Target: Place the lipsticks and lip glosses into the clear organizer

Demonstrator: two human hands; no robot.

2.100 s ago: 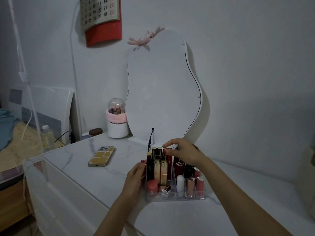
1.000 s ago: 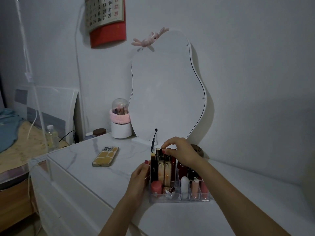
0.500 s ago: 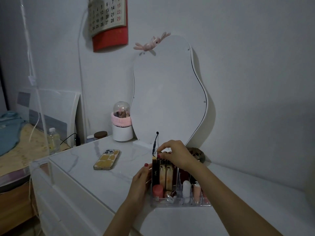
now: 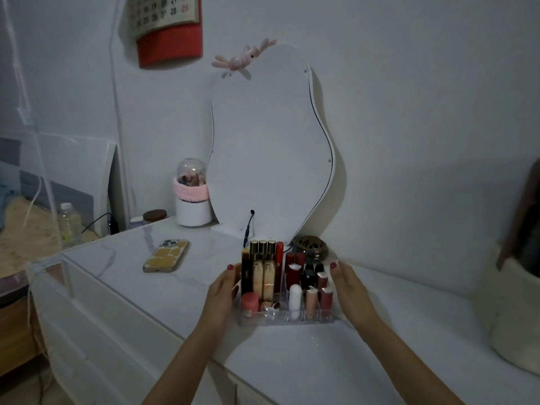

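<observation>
Lipsticks and lip glosses (image 4: 264,277) stand upright in the clear organizer (image 4: 287,318), which sits on the white marble-patterned dresser top (image 4: 181,290), just in front of the wavy-edged mirror (image 4: 270,147). Tall gold and black tubes fill the back left compartments, dark red ones the back right, and short pink, white and nude tubes line the front row.

My left hand (image 4: 223,292) lies flat against the organizer's left wall, fingers extended, thumb tip up by the black tube. My right hand (image 4: 346,283) mirrors it on the right wall, fingers straight, curled round nothing. Both palms press the sides of the case; neither is clamped on any lipstick.

Room around the case: the front edge of the dresser runs diagonally close below my left wrist, so little surface lies on that side toward me. To the left, open marble stretches to a phone in a yellow case (image 4: 166,255), well apart. Behind the organizer a round brass-coloured dish (image 4: 310,249) sits just beside its back right corner, and a black cable (image 4: 248,229) comes down at the mirror's base. To the right the top is bare up to a cream basket (image 4: 517,317) at the far edge. A white brush holder with a pink band (image 4: 193,197) stands by the mirror's left edge.
</observation>
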